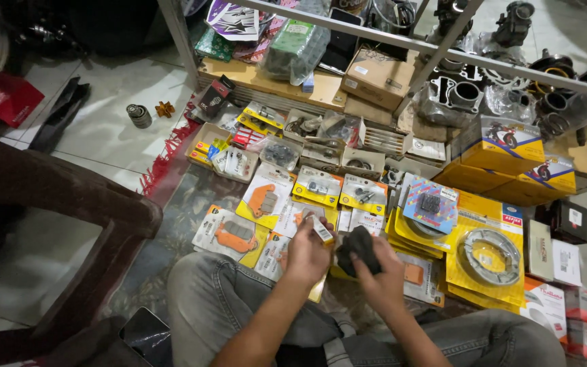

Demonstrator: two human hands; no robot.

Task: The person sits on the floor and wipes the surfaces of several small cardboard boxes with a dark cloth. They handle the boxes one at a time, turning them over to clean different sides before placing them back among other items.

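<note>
Dark cloth (359,246), soft, crumpled, matte grey-black, sits bunched in right hand (383,277), over the lap, just above the packs on the floor. R fingers curled tight round it, clamped; thumb side hidden under the fabric. Cloth lumpy, no clear edges, folds catch little light.

Left hand (307,257) closed on a small flat pack (321,230): white card w/ yellow-orange edge, rectangular, tilted up-right, pinched betw thumb & fingers. Cloth & pack near each other, can't tell if touching.

Person seated, grey jeans (219,299), knees apart, forearms coming up from bottom of frame.

Floor in front: spread of blister packs, glossy plastic over card, mostly yellow & orange. Orange brake-pad pack (231,235) left of L hand, flat, pads chunky w/ rounded corners. Round brake-shoe pack (490,257) to the right, metal grey ring shape on yellow card. Yellow boxes (504,146) stacked further right, cardboard, glossy. Brown carton (378,76) on low wooden shelf behind. Metal engine cylinders (463,92) in clear bags, dull cast finish, under a steel rack bar. Patterned rug w/ red fringe (171,146) under the packs; pale tile beyond. Dark wooden chair (69,197) at left. Black phone (147,334) by left knee, screen dark.
</note>
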